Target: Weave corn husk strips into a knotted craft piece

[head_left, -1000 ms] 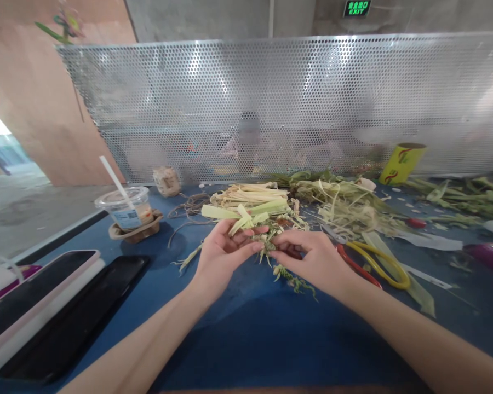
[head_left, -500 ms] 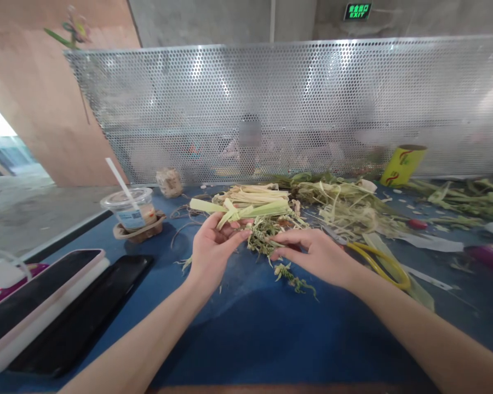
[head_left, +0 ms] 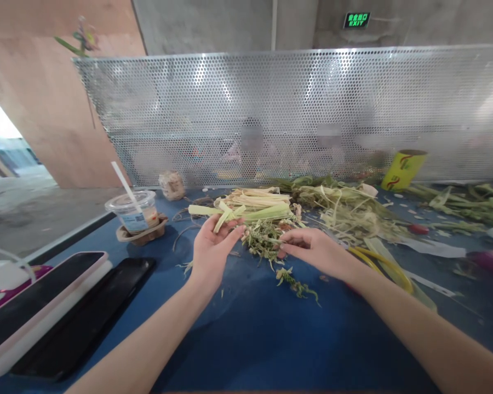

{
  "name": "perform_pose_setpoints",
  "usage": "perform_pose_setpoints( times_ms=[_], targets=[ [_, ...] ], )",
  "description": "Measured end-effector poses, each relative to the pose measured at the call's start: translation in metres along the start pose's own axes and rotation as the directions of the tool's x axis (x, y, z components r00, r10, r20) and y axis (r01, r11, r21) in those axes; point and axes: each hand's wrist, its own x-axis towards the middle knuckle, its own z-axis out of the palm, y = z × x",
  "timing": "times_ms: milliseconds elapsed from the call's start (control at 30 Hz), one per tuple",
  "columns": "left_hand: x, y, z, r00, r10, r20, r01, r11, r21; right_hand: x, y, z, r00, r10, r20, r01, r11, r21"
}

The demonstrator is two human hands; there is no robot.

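Note:
My left hand (head_left: 214,243) is closed around folded pale-green leaf strips (head_left: 228,214), which cross each other above its fingers. Its thumb and fingertip meet near the edge of a heap of dried green sprigs (head_left: 263,241). On the right side of that heap, my right hand (head_left: 306,244) pinches the pale stem (head_left: 274,241) of a sprig. Whether this sprig reaches the left fingertips cannot be made out against the heap. A loose curled sprig (head_left: 298,285) lies on the blue table just below the right hand.
Behind the hands lie a bundle of dry husk strips (head_left: 257,197) and tangled leaves (head_left: 345,202). Yellow-handled scissors (head_left: 384,265) are beside my right forearm. To the left are a drink cup (head_left: 137,213) and two phones (head_left: 45,301). A perforated metal screen (head_left: 279,109) closes the back.
My right hand has shifted slightly right, away from the left, with the pinched stem showing more. The leaf strips in my left hand have turned a little. The view has tilted slightly upward.

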Motion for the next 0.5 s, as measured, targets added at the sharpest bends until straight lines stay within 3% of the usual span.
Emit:
perform_pose_setpoints(
  times_ms=[167, 333, 500],
  targets=[
    [0.002, -0.003, -0.001, 0.995, -0.062, -0.075, 0.063, 0.998, 0.003, 0.005, 0.013, -0.004, 0.983, 0.185, 0.004, -0.182, 0.960, 0.213],
    [0.001, -0.002, 0.000, 0.991, -0.099, -0.087, 0.096, 0.995, -0.038, 0.008, 0.023, -0.001, 0.969, 0.216, 0.123, -0.247, 0.772, 0.586],
    [0.000, 0.002, 0.004, 0.977, -0.202, -0.074, 0.185, 0.964, -0.191, 0.009, 0.020, -0.008, 0.965, 0.248, 0.081, -0.241, 0.731, 0.639]
  ],
)
